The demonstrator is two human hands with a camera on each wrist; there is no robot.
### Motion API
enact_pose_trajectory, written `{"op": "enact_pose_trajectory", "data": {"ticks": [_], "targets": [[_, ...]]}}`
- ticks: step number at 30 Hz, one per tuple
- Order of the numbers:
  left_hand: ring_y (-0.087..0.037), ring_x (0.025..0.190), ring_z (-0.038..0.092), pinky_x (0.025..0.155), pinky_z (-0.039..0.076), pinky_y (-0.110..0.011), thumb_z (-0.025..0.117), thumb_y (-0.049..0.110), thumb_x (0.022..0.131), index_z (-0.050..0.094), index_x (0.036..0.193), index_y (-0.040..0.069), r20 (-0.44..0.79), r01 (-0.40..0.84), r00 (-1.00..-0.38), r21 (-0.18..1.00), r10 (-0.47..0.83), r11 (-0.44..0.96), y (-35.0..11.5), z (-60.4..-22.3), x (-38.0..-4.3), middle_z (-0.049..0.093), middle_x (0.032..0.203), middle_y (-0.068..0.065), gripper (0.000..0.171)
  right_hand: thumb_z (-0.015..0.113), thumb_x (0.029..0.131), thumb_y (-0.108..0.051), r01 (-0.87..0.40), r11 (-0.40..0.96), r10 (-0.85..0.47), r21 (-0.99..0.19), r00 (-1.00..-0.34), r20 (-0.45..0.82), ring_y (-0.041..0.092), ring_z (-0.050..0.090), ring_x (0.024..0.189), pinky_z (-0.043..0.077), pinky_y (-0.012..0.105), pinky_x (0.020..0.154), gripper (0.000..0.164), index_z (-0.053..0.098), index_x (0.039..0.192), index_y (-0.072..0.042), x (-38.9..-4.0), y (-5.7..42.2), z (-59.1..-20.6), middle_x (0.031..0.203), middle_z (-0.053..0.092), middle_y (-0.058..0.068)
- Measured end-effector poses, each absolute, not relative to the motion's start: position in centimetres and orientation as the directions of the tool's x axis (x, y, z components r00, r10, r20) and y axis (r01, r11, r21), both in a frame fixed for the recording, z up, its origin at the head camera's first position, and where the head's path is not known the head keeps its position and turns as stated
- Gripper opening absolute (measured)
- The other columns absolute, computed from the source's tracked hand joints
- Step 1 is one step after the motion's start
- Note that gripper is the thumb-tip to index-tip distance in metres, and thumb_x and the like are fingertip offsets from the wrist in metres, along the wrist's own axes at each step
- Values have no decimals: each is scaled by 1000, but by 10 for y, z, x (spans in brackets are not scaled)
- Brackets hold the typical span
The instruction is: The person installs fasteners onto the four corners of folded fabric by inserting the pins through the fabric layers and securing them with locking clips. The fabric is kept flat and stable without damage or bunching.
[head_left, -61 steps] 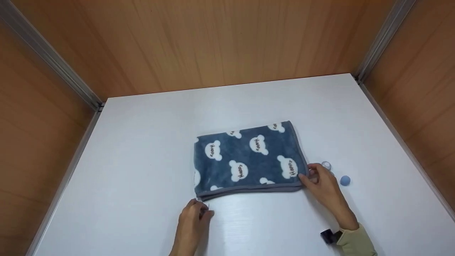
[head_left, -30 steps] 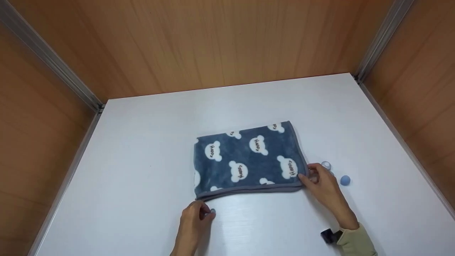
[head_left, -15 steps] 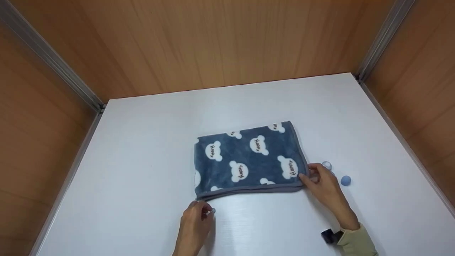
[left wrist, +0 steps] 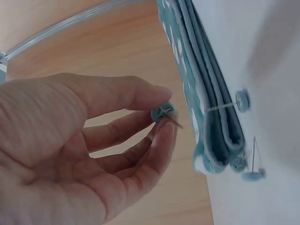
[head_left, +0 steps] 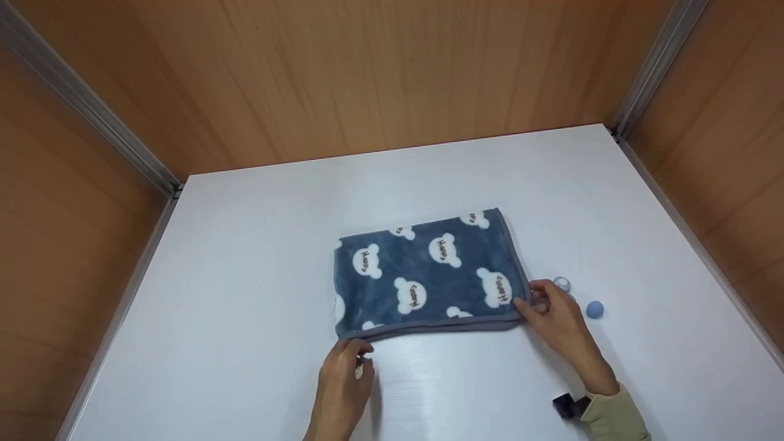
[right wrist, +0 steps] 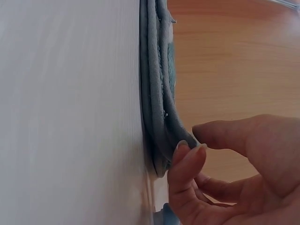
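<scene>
A folded dark blue blanket (head_left: 429, 275) with white "Happy" bear heads lies on the white table. Just below its near left corner is my left hand (head_left: 343, 380). Thumb and fingers pinch a blue round-headed pin (left wrist: 162, 111), its metal shaft pointing toward the blanket. Near that corner a second blue-headed pin (left wrist: 242, 101) has its shaft against the blanket layers; I cannot tell how deep it goes. Two more blue pin heads, one on an upright-looking pin (left wrist: 253, 176), show nearby. My right hand (head_left: 560, 318) pinches the blanket's near right edge (right wrist: 185, 136) between thumb and fingertips.
Beside my right hand lie a blue round piece (head_left: 595, 309) and a pale, clear-looking round piece (head_left: 561, 283). A black device (head_left: 566, 406) sits at the right wrist. Wooden panels (head_left: 380, 73) enclose the table (head_left: 257, 233) at the back and sides.
My left hand has shifted slightly right, staying by the blanket's near left corner. The round pin head seen beside its thumb is now mostly hidden in the head view. The right hand stays put.
</scene>
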State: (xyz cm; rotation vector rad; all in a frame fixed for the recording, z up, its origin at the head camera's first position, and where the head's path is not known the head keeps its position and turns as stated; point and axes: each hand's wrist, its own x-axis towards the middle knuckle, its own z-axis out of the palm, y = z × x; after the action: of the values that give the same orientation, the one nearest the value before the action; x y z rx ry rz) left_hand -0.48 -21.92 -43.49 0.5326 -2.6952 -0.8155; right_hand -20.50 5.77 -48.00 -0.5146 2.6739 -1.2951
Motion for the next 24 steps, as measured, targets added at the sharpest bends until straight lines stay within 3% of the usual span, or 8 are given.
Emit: {"op": "enact_pose_trajectory", "data": {"ticks": [10, 18, 24], "targets": [[-16, 81, 56, 71, 48, -31, 69, -17, 71, 65, 84, 9, 337, -31, -911, 519, -237, 854, -196, -442, -29, 60, 85, -1, 29, 68, 88, -24, -262, 553, -343, -791, -937, 71, 17, 54, 79, 43, 26, 68, 36, 57, 115, -1, -204, 57, -479, 92, 59, 8], [-18, 82, 55, 71, 49, -29, 62, -17, 77, 68, 88, 8, 355, 94, -925, 553, -132, 828, -181, -447, -51, 59, 88, -2, 28, 63, 92, -23, -256, 477, -388, -841, -920, 60, 16, 59, 71, 45, 25, 60, 40, 45, 125, -10, -206, 54, -475, 82, 62, 4], [-14, 81, 54, 71, 48, -24, 63, -14, 80, 68, 87, 8, 401, 180, -913, 557, -73, 811, -167, -448, -72, 60, 87, -1, 24, 62, 93, -19, -290, 387, -413, -875, -903, 116, 18, 62, 69, 47, 27, 55, 19, 57, 111, -14, -205, 51, -473, 83, 61, 2]]}}
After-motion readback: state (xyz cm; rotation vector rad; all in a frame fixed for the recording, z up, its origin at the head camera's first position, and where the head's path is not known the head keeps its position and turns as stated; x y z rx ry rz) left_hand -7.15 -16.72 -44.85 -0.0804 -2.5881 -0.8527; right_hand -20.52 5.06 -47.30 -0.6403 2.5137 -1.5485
